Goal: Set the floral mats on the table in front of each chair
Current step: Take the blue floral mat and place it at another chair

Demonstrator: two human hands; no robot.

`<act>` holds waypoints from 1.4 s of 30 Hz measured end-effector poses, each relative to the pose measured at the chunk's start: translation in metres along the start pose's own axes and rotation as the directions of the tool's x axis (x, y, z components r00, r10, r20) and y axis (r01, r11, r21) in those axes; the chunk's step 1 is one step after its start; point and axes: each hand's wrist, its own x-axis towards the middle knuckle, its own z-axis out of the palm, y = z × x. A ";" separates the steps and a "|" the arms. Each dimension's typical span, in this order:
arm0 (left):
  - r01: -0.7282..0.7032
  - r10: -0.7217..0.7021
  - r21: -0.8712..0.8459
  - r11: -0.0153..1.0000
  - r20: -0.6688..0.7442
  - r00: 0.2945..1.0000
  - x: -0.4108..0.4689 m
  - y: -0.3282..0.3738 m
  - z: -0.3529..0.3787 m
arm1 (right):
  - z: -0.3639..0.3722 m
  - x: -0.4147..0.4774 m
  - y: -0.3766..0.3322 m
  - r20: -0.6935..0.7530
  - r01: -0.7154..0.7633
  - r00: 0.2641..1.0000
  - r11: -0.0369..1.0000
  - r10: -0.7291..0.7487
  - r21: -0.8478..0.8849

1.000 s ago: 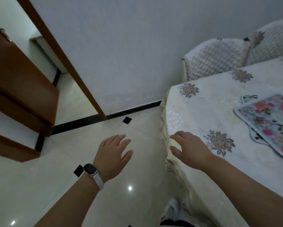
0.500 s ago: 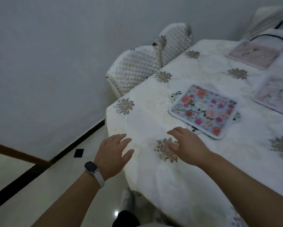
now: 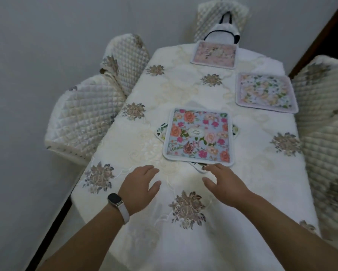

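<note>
Hands, left (image 3: 138,187) and right (image 3: 223,182), hover spread and empty at six o'clock; stacked floral mats (image 3: 199,136) lie mid-desk (image 3: 262,173). Next, I judge: lift the top mat toward the nine o'clock chairs (image 3: 82,118).

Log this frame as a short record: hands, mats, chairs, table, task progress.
left hand: open, empty, over the tablecloth
right hand: open, empty, fingertips at the stack's near edge
stack of mats: blue floral mat on top, others peeking out beneath, mid-table
pink mat: at far end, before the far chair
pale mat: on right side
left chairs: two, no mats before them
progress: two mats laid out, stack still to distribute
</note>
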 end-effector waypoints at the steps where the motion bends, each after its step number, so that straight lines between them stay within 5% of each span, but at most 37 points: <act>1: -0.023 0.023 -0.010 1.000 0.003 1.000 0.011 -0.009 0.000 | 0.003 0.004 -0.002 -0.007 -0.042 0.999 0.999 0.043 0.012; 9: 0.062 -0.039 -0.277 0.959 0.089 0.995 0.092 -0.058 0.009 | 0.013 0.032 -0.007 -0.044 -0.415 0.890 0.846 0.454 0.335; 14: 0.341 -0.251 -0.526 0.779 0.238 0.938 0.140 -0.057 0.024 | 0.017 0.048 0.001 0.102 -0.507 0.703 0.396 0.704 0.766; 17: 0.487 -0.395 -0.651 0.582 0.297 0.869 0.164 -0.054 0.033 | 0.026 0.062 0.001 0.209 -0.432 0.676 0.149 0.707 0.890; 21: 0.567 -0.459 -0.689 0.451 0.365 0.810 0.185 -0.051 0.047 | 0.036 0.085 -0.004 0.341 -0.394 0.648 -0.083 0.681 0.915; 30: 0.573 -0.491 -0.763 0.297 0.393 0.778 0.199 -0.039 0.076 | 0.056 0.109 0.002 0.366 -0.215 0.575 -0.296 0.732 0.931; 40: 0.592 -0.455 -0.802 0.077 0.500 0.737 0.145 0.007 0.095 | 0.075 0.107 -0.002 0.359 -0.160 0.594 -0.332 0.720 0.930; 42: 0.599 -0.431 -0.798 0.064 0.519 0.738 0.128 0.018 0.102 | 0.079 0.104 0.001 0.307 -0.163 0.576 -0.262 0.758 0.951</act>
